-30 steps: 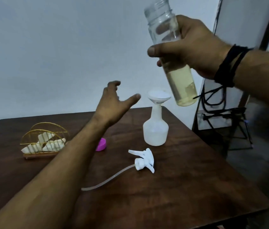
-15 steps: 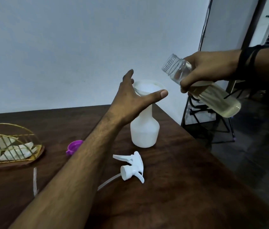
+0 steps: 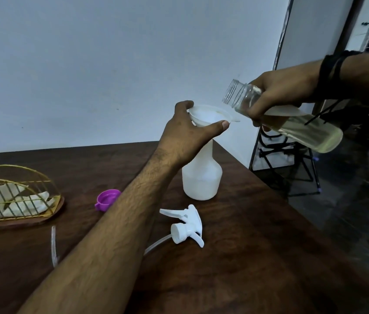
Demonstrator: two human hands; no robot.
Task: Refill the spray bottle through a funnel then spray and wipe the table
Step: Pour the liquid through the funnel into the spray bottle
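A white spray bottle [image 3: 202,177] stands near the table's far right corner with a white funnel [image 3: 208,115] in its neck. My left hand [image 3: 185,134] grips the funnel's rim between thumb and fingers. My right hand [image 3: 278,94] holds a clear bottle [image 3: 292,123] of pale yellow liquid, uncapped and tilted, its open mouth just right of and above the funnel. No liquid is seen leaving it. The white trigger sprayer head [image 3: 185,225] with its dip tube lies on the table in front of the spray bottle.
A purple cap [image 3: 107,199] lies left of my forearm. A gold wire holder with white napkins [image 3: 15,200] sits at the left on the dark wooden table [image 3: 247,257]. The table's right edge drops to a dark floor with a black stand [image 3: 292,159].
My left hand closed onto the funnel rim. My right hand lowered and tilted the clear bottle, bringing its mouth close to the funnel.
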